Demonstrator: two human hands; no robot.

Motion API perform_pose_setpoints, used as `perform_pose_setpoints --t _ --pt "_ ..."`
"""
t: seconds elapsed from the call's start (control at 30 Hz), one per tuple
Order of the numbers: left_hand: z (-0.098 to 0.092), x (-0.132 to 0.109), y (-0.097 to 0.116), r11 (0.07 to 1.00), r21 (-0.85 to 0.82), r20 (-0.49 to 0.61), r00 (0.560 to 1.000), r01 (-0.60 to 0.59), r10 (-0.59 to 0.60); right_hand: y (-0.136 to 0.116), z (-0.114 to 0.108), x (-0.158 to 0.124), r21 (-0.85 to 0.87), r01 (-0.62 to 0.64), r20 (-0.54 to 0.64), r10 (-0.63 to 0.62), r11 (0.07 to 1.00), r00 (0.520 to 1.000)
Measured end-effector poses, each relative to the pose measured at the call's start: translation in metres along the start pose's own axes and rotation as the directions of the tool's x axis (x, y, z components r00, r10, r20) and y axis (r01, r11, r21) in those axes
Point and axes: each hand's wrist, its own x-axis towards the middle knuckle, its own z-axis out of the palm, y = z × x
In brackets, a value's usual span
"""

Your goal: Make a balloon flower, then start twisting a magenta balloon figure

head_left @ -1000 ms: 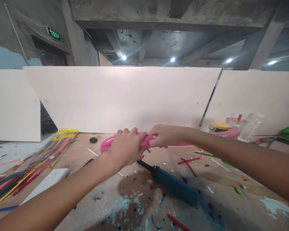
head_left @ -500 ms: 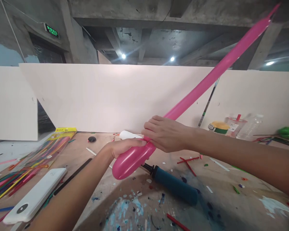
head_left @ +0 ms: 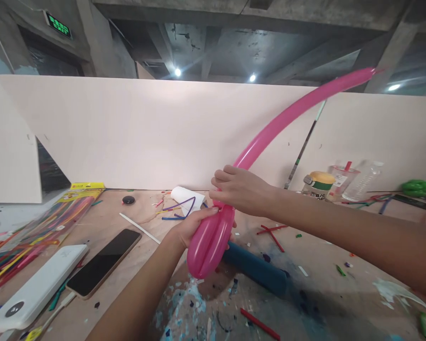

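A long pink modelling balloon [head_left: 270, 130] is in both hands. Its near end is doubled into a rounded loop that points down toward me, and the long tail rises to the upper right in a curve. My left hand [head_left: 195, 227] is closed around the folded part, thumb on top. Just above it, my right hand [head_left: 239, 189] wraps around the balloon where the loop meets the tail; its fingertips are partly hidden. Below the balloon lies a dark blue hand pump [head_left: 257, 270] on the table, its nozzle end covered.
On the left are a phone [head_left: 104, 263], a white power bank [head_left: 37, 286] and a bag of coloured balloons [head_left: 74, 203]. A jar [head_left: 317, 184], a plastic bottle [head_left: 364, 182] and a green balloon bundle [head_left: 416, 188] stand at the back right. A white board [head_left: 145, 132] rises behind the table.
The balloon's tail has swung lower and now bends. Its folded loop has turned to point more straight down, showing both strands. My left hand has moved slightly right, uncovering the phone.
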Motion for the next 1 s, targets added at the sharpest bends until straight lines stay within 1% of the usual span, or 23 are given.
perform_pose_setpoints --t 0.07,0.17,0.27,0.33,0.4,0.43,0.47,0.53,0.57,0.6,0.63,0.7,0.77,0.83,0.9,1.0 --pt "0.001 -0.002 0.001 0.999 0.015 -0.015 0.999 0.034 -0.033 0.001 -0.001 -0.001 0.017 0.021 0.037 -0.021 1.000 0.999" --pt "0.000 -0.004 0.001 0.998 0.050 -0.019 0.999 0.049 -0.048 0.002 -0.004 -0.001 0.033 0.042 0.086 -0.045 0.999 0.995" --pt "0.000 -0.006 0.001 0.993 0.110 -0.039 0.999 0.042 -0.038 0.002 -0.010 0.001 0.078 0.010 0.159 -0.023 0.997 0.987" --pt "0.004 -0.008 0.002 0.977 0.211 -0.098 0.995 -0.002 0.023 0.002 -0.016 0.003 0.132 -0.038 0.246 0.004 0.991 0.969" --pt "0.012 -0.011 0.005 0.922 0.384 -0.177 0.976 -0.050 0.126 0.001 -0.024 0.006 0.177 -0.104 0.336 0.039 0.979 0.941" --pt "0.016 -0.012 0.007 0.865 0.498 -0.207 0.960 -0.064 0.191 0.000 -0.029 0.008 0.193 -0.146 0.387 0.061 0.970 0.920" --pt "0.021 -0.014 0.009 0.781 0.620 -0.222 0.940 -0.068 0.259 -0.001 -0.033 0.009 0.208 -0.194 0.443 0.085 0.959 0.893" --pt "0.031 -0.017 0.012 0.558 0.829 -0.207 0.900 -0.048 0.384 -0.002 -0.041 0.010 0.234 -0.298 0.550 0.126 0.926 0.826" --pt "0.036 -0.018 0.013 0.440 0.897 -0.185 0.878 -0.032 0.441 -0.003 -0.043 0.010 0.242 -0.347 0.593 0.145 0.906 0.792" --pt "0.039 -0.019 0.014 0.333 0.943 -0.158 0.855 -0.018 0.494 -0.003 -0.044 0.009 0.252 -0.389 0.617 0.162 0.886 0.770" --pt "0.042 -0.020 0.014 0.243 0.970 -0.135 0.829 -0.001 0.543 -0.003 -0.044 0.008 0.271 -0.423 0.622 0.178 0.865 0.763" --pt "0.046 -0.021 0.013 0.093 0.995 -0.095 0.770 0.046 0.631 0.000 -0.043 0.005 0.346 -0.487 0.621 0.193 0.802 0.760" --pt "0.048 -0.022 0.013 -0.030 0.994 -0.053 0.726 0.101 0.685 0.005 -0.041 0.001 0.456 -0.543 0.636 0.169 0.706 0.753" --pt "0.049 -0.024 0.013 -0.131 0.978 -0.023 0.701 0.165 0.712 0.012 -0.041 -0.001 0.547 -0.595 0.677 0.107 0.589 0.728" --pt "0.051 -0.026 0.015 -0.222 0.942 -0.009 0.683 0.251 0.731 0.019 -0.042 -0.003 0.599 -0.640 0.712 0.046 0.482 0.701" --pt "0.053 -0.029 0.017 -0.327 0.858 -0.007 0.646 0.396 0.763 0.028 -0.041 -0.005 0.641 -0.676 0.739 -0.056 0.364 0.671"
